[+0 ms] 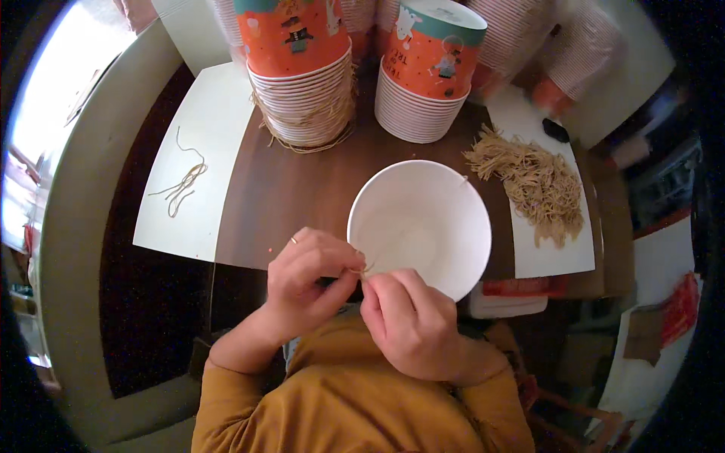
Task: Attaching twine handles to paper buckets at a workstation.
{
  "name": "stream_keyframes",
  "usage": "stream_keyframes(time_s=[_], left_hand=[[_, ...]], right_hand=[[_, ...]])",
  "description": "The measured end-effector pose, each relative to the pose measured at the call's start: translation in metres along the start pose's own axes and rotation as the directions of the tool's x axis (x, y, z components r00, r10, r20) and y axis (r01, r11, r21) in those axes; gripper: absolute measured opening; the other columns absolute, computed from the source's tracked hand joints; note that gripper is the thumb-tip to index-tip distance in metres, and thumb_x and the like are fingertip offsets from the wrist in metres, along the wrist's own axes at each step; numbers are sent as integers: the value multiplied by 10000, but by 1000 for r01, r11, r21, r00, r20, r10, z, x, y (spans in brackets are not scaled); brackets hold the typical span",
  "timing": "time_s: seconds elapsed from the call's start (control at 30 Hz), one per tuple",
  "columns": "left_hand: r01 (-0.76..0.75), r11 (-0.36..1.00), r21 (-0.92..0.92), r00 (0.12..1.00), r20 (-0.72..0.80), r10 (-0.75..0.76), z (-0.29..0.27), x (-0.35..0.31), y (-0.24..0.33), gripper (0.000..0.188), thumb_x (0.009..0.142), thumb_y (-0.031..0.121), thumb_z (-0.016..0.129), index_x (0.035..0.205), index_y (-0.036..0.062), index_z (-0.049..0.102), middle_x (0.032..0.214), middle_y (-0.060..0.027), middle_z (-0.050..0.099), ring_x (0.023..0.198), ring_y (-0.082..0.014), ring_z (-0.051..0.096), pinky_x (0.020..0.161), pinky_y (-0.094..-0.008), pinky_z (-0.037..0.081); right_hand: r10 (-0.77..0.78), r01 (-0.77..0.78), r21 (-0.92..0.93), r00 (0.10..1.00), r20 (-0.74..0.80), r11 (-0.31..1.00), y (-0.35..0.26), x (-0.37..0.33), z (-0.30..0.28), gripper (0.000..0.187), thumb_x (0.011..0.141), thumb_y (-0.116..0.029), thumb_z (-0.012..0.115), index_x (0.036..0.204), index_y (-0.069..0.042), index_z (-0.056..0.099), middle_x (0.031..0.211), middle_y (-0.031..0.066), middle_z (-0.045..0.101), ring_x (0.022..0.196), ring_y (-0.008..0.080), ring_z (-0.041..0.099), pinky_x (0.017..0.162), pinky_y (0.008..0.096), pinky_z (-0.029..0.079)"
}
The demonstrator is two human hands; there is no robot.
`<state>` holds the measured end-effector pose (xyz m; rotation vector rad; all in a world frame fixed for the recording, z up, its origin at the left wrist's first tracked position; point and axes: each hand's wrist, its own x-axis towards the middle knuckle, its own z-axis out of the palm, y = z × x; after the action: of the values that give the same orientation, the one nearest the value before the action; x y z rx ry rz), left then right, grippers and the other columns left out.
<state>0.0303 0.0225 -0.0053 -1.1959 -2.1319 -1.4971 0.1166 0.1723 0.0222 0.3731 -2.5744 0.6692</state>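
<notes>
A short end of tan twine [368, 267] shows between my fingertips, at the near left rim of a white paper bucket [420, 180]. My left hand [310, 272], with a ring on one finger, is closed in a pinch on the twine. Just to its right, my right hand [411, 321] pinches the same spot, its fingers curled in front of the bucket's near side. The bucket's open mouth faces me. A small pale bit, perhaps a twine end, shows at its upper right rim [464, 180]. Most of the twine in my hands is hidden.
Behind the bucket stand two stacks of orange-and-green printed paper buckets, left [302, 90] and right [427, 83]; twine strands wrap the left one. A twine heap [540, 185] lies on a white board at right, near a small black object [555, 130]. Loose twine [183, 185] lies at left.
</notes>
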Motion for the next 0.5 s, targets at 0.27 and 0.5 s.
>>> stream_keyframes(time_s=[0.27, 0.5], left_hand=[[378, 659, -650, 886, 49, -461, 24, -21, -5, 95, 841, -51, 610, 934, -36, 596, 921, -83, 652, 826, -121, 626, 751, -257, 525], [390, 591, -706, 801, -57, -596, 29, -24, -3, 81, 848, -31, 614, 926, -32, 593, 893, -82, 656, 823, -117, 625, 739, -251, 529]], right_hand=[[-27, 13, -166, 996, -86, 986, 15, 4, 5, 147, 747, 0, 661, 867, -17, 578, 801, 98, 551, 676, 256, 592, 574, 332, 489], [131, -30, 326, 947, -294, 945, 28, -1, 43, 124, 782, -29, 660, 890, -28, 599, 832, 100, 581, 684, 261, 613, 589, 327, 508]])
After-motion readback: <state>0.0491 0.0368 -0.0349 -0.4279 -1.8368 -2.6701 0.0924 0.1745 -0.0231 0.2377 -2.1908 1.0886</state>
